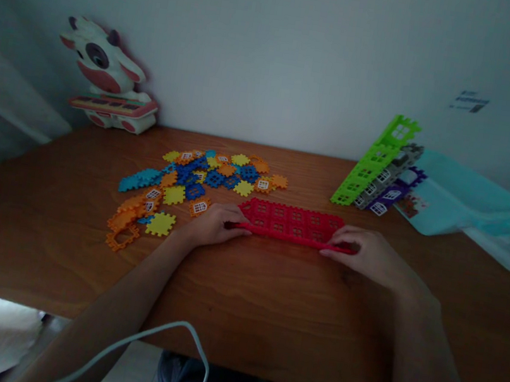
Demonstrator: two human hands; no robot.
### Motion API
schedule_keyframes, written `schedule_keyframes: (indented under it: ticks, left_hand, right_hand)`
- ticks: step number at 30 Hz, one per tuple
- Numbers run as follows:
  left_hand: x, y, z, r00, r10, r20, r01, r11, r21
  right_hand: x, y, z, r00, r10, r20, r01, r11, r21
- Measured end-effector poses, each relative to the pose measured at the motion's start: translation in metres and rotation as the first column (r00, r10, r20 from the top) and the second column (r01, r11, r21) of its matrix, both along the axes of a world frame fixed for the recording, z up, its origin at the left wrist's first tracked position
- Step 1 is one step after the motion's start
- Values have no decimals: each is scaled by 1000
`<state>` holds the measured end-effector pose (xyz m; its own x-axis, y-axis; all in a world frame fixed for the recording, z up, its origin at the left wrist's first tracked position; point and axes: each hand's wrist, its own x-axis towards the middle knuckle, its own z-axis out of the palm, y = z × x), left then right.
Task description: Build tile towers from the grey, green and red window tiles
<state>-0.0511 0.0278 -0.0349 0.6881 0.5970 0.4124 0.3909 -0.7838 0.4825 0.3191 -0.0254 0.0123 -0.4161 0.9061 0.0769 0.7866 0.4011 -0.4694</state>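
A long red panel of joined interlocking window tiles [286, 220] rests on the wooden table in front of me. Its near edge rises as a narrow red strip. My left hand [216, 223] pinches the left end of that strip between thumb and fingers. At the opposite end, my right hand [361, 251] grips the strip the same way. Left of the panel lies a loose spread of interlocking plastic tiles [195, 191] in blue, yellow and orange, some with white window inserts.
Green, grey and purple tile strips [374, 164] lean at the back right, beside a turquoise plastic box [470, 191]. A cow-shaped toy keyboard [108, 80] stands at the back left against the wall. A white cable [187, 325] loops near the table's front edge [257, 370].
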Motion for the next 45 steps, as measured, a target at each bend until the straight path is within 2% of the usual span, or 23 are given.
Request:
schedule_keyframes:
  ticks: [5, 11, 14, 20, 27, 31, 34, 40, 45]
  left_hand:
    - [1, 5, -8, 997, 78, 16, -78, 996, 44]
    - [2, 9, -11, 994, 106, 15, -105, 993, -57]
    - [3, 9, -10, 992, 123, 23, -121, 991, -64]
    - [5, 10, -7, 986, 168, 25, -164, 980, -109]
    - [10, 8, -4, 977, 210, -26, -210, 978, -7]
    - [10, 9, -6, 984, 177, 15, -177, 984, 8]
    - [6, 10, -7, 988, 148, 45, -149, 989, -2]
    - [-1, 11, -7, 998, 45, 33, -41, 993, -114]
    - [-3, 13, -9, 999, 23, 42, -18, 993, -119]
  right_hand:
    - [6, 4, -9, 994, -26, -102, 26, 1000, -3]
    - [6, 6, -13, 984, -87, -154, 78, 995, -64]
    - [7, 7, -15, 984, -94, -151, 83, 994, -72]
    - [6, 9, -19, 995, -69, -77, 70, 997, 10]
    - [4, 10, -15, 997, -75, -15, 75, 997, 23]
    - [4, 10, -17, 998, -57, -40, 58, 998, 28]
    - [6, 11, -21, 994, -86, -70, 91, 993, 74]
    - [8, 8, -20, 990, -115, -85, 106, 989, -103]
    - [8, 7, -18, 990, -112, -85, 103, 989, -110]
